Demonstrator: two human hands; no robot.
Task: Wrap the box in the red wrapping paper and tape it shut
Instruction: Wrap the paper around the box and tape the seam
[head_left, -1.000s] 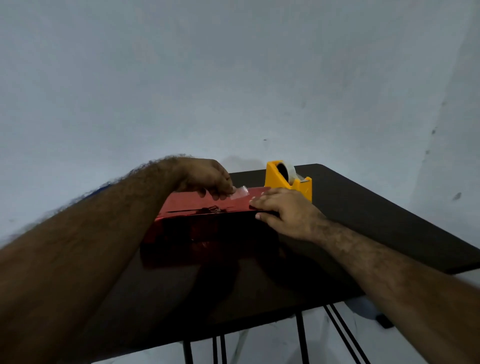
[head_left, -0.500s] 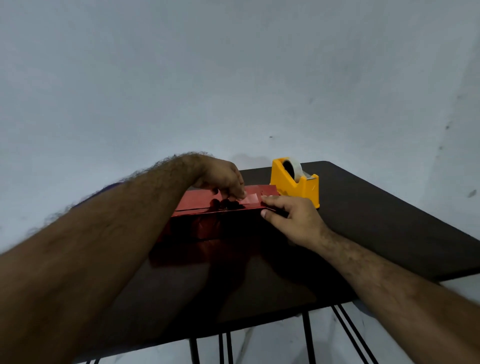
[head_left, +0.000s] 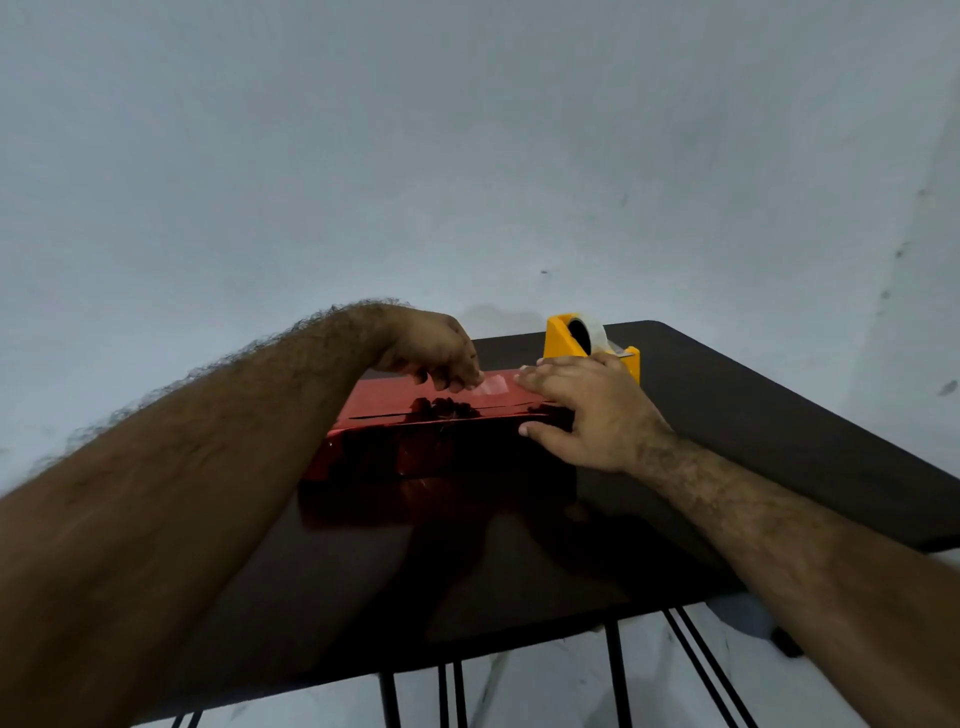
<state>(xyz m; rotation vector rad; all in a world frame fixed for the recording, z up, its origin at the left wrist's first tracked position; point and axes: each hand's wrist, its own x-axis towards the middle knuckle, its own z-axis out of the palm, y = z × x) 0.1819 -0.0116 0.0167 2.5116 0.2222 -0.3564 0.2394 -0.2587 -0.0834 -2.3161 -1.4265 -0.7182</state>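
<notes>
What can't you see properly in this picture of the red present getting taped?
All in the head view:
- Far side of the wrapped box: hidden by the box itself.
- Right end of the box: covered by the right hand.
- How far the tape piece is stuck down: too small; the left hand fingers cover its end.
- Tape dispenser base: behind the right hand.
- Table legs: cut off by the bottom edge.

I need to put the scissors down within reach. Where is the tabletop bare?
Bare table lies right of the right hand and yellow tape dispenser, and along the near edge before the red wrapped box. It is crowded at the box top, where the left hand pinches a tape piece.
</notes>
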